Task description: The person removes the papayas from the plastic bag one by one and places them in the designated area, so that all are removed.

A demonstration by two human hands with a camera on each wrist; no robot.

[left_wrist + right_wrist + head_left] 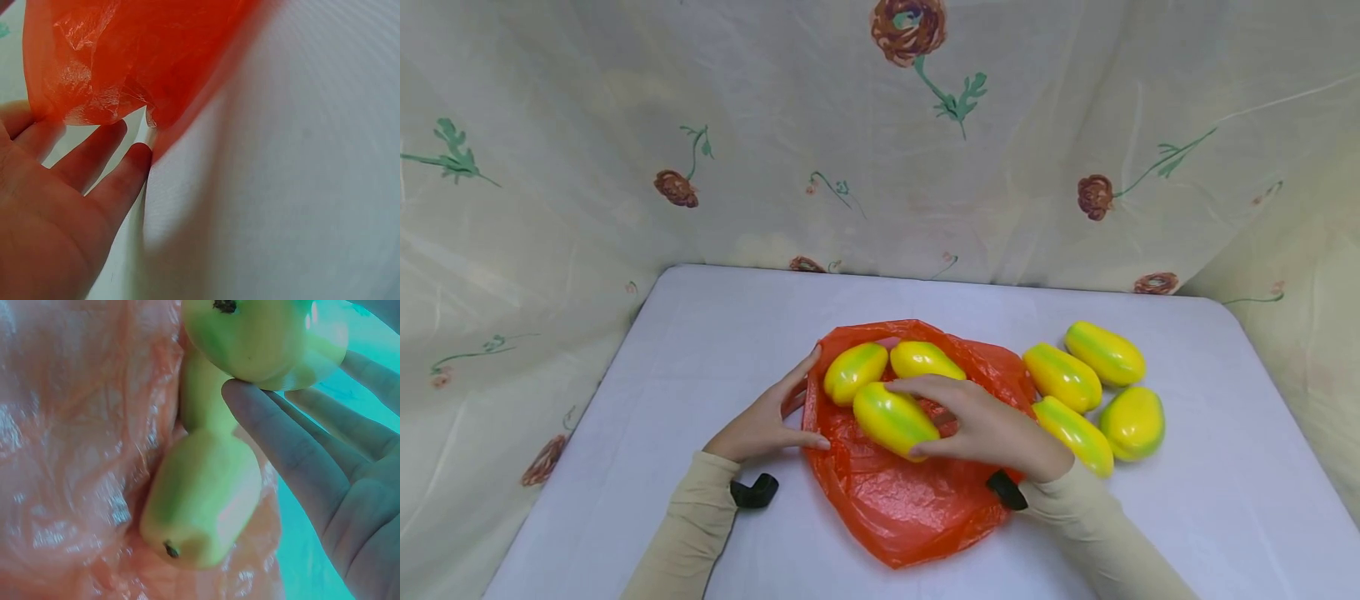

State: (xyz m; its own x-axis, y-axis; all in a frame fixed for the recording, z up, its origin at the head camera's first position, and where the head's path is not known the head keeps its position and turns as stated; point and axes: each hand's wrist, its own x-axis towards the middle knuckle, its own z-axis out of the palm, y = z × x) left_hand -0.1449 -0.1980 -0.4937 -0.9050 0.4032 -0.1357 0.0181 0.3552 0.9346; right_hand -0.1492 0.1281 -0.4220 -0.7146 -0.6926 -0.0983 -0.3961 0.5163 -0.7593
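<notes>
Head view shows the right hand (pixel 988 423) clasping a yellow-green fruit (pixel 891 419) between thumb and fingers, over the red plastic bag (pixel 917 504); whether that fruit touches the plastic cannot be told; the left hand (pixel 766 423), its fingers fairly straight and thumb apart from them, touches the bag's left edge; two more fruits (pixel 855 371) lie inside the bag, just beyond the held one; four loose fruits (pixel 1062 377) sit to the bag's right, on the white table (pixel 737 312).
</notes>
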